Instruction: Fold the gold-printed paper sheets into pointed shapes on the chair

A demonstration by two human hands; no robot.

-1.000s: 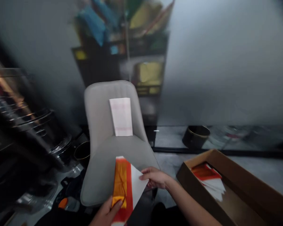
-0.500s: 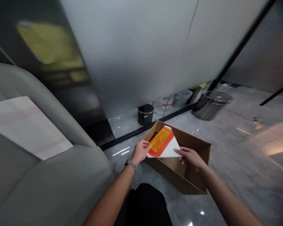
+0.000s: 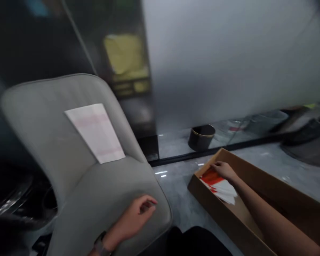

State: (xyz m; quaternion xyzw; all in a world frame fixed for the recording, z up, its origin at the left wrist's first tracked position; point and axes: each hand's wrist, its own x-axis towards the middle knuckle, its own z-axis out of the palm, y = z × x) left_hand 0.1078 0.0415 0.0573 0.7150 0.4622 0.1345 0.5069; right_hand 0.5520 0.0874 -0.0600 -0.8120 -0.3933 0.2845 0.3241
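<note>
While our left hand (image 3: pixel 137 217) curls loosely, empty, over the chair seat (image 3: pixel 109 188), and we cannot tell whether our right hand (image 3: pixel 223 170) grips the packets (image 3: pixel 219 185) inside the cardboard box (image 3: pixel 216 209), we judge them light, flexible, easily creased, best pinched by an edge.

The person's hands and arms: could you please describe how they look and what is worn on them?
The left hand and right hand wear no gloves. A dark wristband, perhaps a watch, circles the left wrist. The right forearm shows no sleeve or band up to the picture's edge. Blur hides finer details, such as markings.
</note>
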